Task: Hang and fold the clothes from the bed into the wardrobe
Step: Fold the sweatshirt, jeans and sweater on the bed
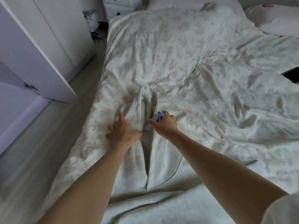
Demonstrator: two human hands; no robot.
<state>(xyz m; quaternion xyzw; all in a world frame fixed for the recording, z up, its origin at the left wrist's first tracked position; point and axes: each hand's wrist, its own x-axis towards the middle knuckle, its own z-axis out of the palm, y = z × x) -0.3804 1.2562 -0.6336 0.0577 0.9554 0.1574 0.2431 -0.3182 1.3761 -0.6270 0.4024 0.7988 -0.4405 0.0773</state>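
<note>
Noted a white wardrobe door (32, 50) at the far left, swung open over the pale floor (29, 159), and a white chest of drawers (119, 7) beyond the bed's far left corner. Found the bed (210, 54) covered by a rumpled floral duvet that filled the middle and right of the view. Found the left hand (124, 130) close to the bed's left edge, toward the near end, with fingers spread apart and straight, pressed flat on the duvet, its thumb side touching a white garment (139, 110). Saw that garment bunched into an upright ridge between both hands, trailing back toward the near edge of the bed. Found the right hand (165, 123) just beside the ridge on its right, thumb stretched toward the cloth and fingers curled, clamped on a fold of it. Glimpsed a small blue-and-white patch (159, 116) at those fingers, too blurred to identify. Spotted a flat dark object (291, 75) at the bed's right edge and a pale pillow (275, 18) at the far right corner.
</note>
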